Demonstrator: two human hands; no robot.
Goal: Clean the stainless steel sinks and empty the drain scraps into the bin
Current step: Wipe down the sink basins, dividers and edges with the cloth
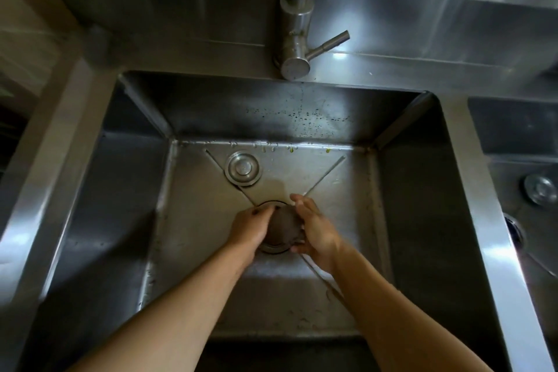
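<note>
At centre frame, low in the sink (120,205), our left hand (250,228) curls its grip round the left edge of the round drain strainer (283,226), which sits in the drain hole, facing up. Our right hand (317,229) cups its right edge, fingers bent. Upper left of them lies a drain plug (242,168). The tap (297,36) stands at top centre, a second sink (519,142) at right.

Both hands reach down into the deep steel sink (422,190). The left hand (250,228) and the right hand (317,229) curl around the dark round drain strainer (283,225), which sits in the drain opening. A round plug (242,168) lies behind it, below the tap (297,36)
</note>
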